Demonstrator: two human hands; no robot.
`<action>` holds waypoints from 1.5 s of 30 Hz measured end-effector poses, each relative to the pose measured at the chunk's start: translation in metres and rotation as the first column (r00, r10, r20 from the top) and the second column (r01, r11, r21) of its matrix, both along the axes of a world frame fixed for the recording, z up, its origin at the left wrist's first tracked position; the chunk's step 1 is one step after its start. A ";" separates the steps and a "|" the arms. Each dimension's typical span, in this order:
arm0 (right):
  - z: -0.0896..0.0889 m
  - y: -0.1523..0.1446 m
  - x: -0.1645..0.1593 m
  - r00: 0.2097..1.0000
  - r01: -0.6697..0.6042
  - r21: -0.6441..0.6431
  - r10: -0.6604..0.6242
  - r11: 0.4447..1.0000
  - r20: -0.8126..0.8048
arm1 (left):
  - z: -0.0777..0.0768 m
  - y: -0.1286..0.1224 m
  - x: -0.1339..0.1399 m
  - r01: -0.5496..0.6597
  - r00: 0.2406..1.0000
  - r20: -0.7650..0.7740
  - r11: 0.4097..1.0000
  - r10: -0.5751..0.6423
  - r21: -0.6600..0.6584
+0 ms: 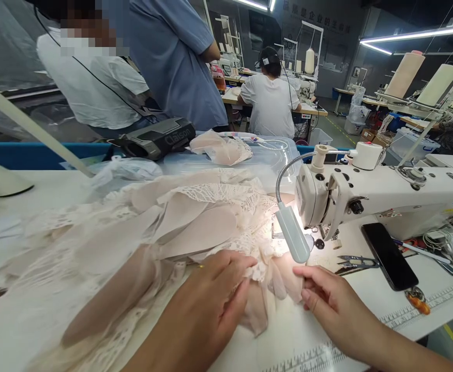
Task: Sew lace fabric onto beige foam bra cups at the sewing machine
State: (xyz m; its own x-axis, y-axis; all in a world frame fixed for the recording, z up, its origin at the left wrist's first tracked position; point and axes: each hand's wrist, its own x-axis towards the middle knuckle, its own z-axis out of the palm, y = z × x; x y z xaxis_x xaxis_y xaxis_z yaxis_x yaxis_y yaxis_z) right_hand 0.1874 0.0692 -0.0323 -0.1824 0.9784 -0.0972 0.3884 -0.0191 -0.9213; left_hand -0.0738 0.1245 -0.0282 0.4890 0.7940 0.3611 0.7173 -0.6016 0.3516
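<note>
Both hands are on a pale beige piece of lace and sheer fabric (259, 305) on the table, just in front of the sewing machine (350, 191). My left hand (214, 294) has its fingers closed on the lace edge. My right hand (323, 297) pinches the other end of the piece between thumb and fingers. A small grey lamp (292, 235) on a bendable neck lights the fabric and partly hides the needle area. Left of my hands lies a heap of beige lace pieces with smooth cup-shaped panels (199, 225).
Thread snips (358, 262), a black phone (389, 256) and a key ring with an orange charm (418, 300) lie at the right. Ruler markings (307, 359) run along the table's front. A clear plastic box (267, 173) stands behind the heap. Co-workers (271, 98) are beyond it.
</note>
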 end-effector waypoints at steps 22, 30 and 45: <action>-0.016 0.019 0.018 0.876 -0.299 0.415 0.074 0.859 0.476 | -0.002 0.010 0.004 0.181 0.980 -0.064 0.979 -0.188 -0.093; -0.017 0.018 0.020 0.874 -0.308 0.413 0.084 0.857 0.478 | -0.008 0.006 0.000 0.153 0.988 -0.007 0.982 -0.155 -0.112; -0.020 0.015 0.005 0.799 -0.451 0.682 -0.079 0.576 0.596 | 0.019 0.003 0.002 0.052 0.950 0.307 0.998 -0.059 0.030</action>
